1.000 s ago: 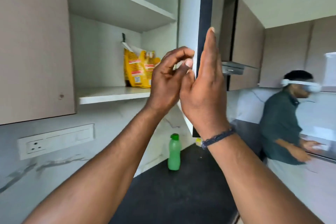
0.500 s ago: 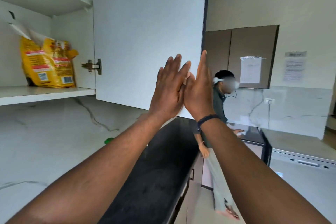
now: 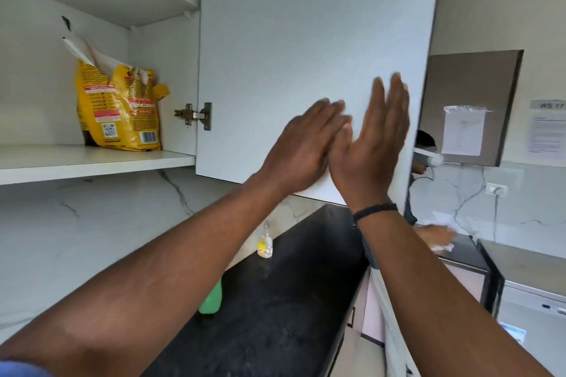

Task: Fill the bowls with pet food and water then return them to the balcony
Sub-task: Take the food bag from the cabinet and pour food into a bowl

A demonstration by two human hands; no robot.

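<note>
Both hands raised in front of an open wall cabinet, palms pressed together near the heels: left hand (image 3: 306, 147) angled rightward with fingers flat and extended, right hand (image 3: 370, 144) upright, fingers straight and blurred. Grip of each spread flat, clamped on nothing. Black bracelet (image 3: 374, 211) around the right wrist.

Yellow pet food bag (image 3: 118, 110) upright on the lower cabinet shelf (image 3: 92, 159), top torn open and crumpled (well to the left of the hands, untouched). Open cabinet door (image 3: 306, 55) swung out directly behind the hands, white inner face toward the camera, metal hinge (image 3: 196, 115) at its left edge. No bowls in view.

Below, a black counter (image 3: 291, 300) against a white marble-look wall (image 3: 92, 223). Green bottle (image 3: 211, 300) on it, partly hidden by the left forearm; small clear dispenser bottle (image 3: 265, 243) with a yellow label farther along. Beyond the door's edge, another person (image 3: 425, 162) partly hidden, paper sheet (image 3: 464, 130) taped to a brown cabinet (image 3: 471, 79), wall socket (image 3: 497, 190) on the backsplash.
</note>
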